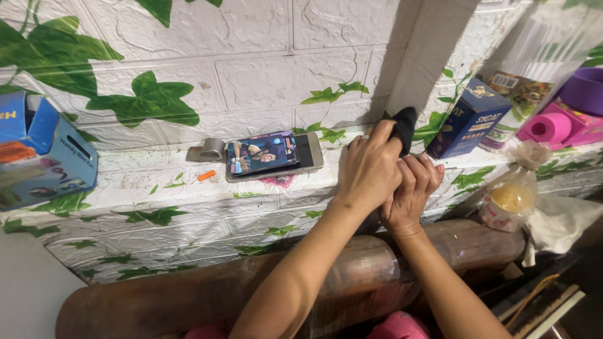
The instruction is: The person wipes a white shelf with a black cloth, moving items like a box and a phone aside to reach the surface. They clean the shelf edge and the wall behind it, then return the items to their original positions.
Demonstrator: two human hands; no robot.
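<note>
Both my hands bunched on a small black cloth at the ledge.

My right hand (411, 194) sits under; my left hand (370, 169) pinches the black cloth (404, 127) shut against the ledge (157, 182) beside the phone (274, 156). It looks soft, light and floppy, best gathered by its folds.

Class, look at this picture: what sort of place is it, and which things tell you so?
Probably a lived-in room at home: a ledge papered with brick-and-ivy pattern holds a phone, a blue carton and a bagged snack.
</note>
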